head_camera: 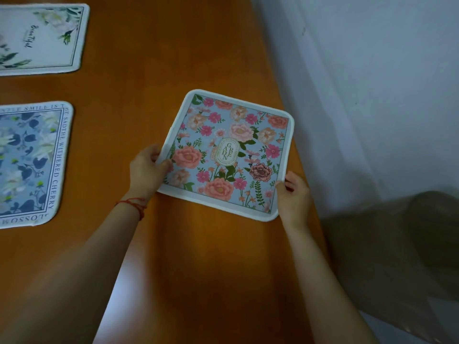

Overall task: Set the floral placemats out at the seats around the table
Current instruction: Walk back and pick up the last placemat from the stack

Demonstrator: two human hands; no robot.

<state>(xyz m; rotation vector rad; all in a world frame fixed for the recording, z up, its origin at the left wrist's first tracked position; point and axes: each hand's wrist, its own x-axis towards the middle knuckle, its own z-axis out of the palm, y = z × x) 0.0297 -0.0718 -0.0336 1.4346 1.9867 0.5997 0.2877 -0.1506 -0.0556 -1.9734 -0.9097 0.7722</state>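
We pinch the pink-rose placemat [229, 152], skewed near the wooden table's [154, 78] right edge, at opposite borders with left hand [146, 170] and right hand [293, 197]; it looks light, thin and flexible, best held at its edges.

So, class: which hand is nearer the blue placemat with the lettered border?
Left. The left hand holds the pink placemat's edge facing the blue placemat; the right hand grips its far corner.
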